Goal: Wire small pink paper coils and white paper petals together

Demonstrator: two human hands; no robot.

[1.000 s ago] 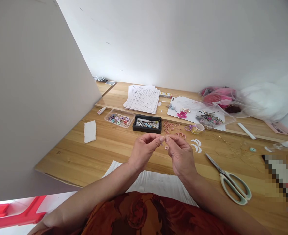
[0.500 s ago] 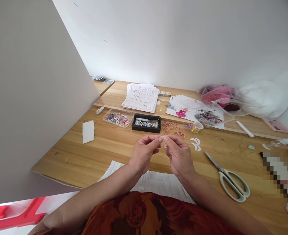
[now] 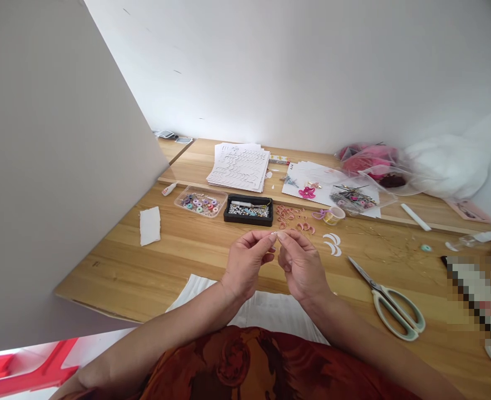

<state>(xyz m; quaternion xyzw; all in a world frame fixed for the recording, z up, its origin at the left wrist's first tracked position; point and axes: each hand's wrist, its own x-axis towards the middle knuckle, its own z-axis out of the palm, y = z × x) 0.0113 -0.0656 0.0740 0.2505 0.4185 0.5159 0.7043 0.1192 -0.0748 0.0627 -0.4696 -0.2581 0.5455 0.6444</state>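
Observation:
My left hand (image 3: 247,264) and my right hand (image 3: 301,266) are raised above the wooden table (image 3: 178,261), fingertips meeting at the centre. Between them they pinch a tiny pale piece (image 3: 276,235), too small to identify. Just beyond the fingertips lie small pink curled loops (image 3: 291,216). White crescent paper pieces (image 3: 332,244) sit to the right of my right hand. A black tray of beads (image 3: 248,211) stands beyond my left hand.
A transparent box of coloured beads (image 3: 201,203), a stack of patterned paper (image 3: 239,166), a bag of wires and beads (image 3: 353,199) and pink-and-white bagged material (image 3: 447,166) stand along the back. Green-handled scissors (image 3: 393,311) lie at right. A grey partition (image 3: 62,166) rises at left.
Both hands stay pinched together at the same spot, with small finger shifts. The whole view has drifted slightly, so the table items sit a little further left and higher.

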